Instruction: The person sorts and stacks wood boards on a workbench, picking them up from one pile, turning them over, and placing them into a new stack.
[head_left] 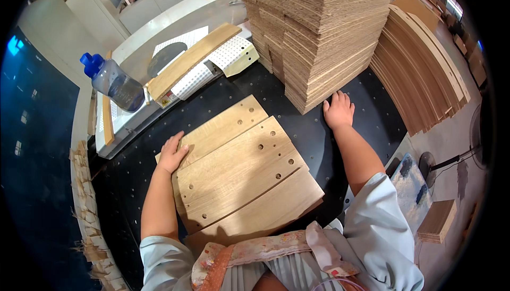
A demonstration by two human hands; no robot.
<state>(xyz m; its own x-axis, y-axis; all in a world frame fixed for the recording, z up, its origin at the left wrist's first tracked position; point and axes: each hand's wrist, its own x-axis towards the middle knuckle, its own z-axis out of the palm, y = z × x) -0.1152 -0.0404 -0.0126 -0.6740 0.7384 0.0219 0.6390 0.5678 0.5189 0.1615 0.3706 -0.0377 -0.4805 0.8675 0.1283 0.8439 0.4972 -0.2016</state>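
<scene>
Left hand [172,153] at 8–9 o'clock on the boards' edge, thumb spread from fingers, right hand [339,111] at 2–3 o'clock, fingers slightly spread beside stack [313,38], boards [239,166] toward 6 o'clock, pale, grained, side by side, some round-holed, black table [380,105] beneath.

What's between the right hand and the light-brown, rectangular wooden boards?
In the head view, only the dotted black tabletop shows between the right hand and the boards.

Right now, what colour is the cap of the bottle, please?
The cap is blue, seen in the head view.
</scene>
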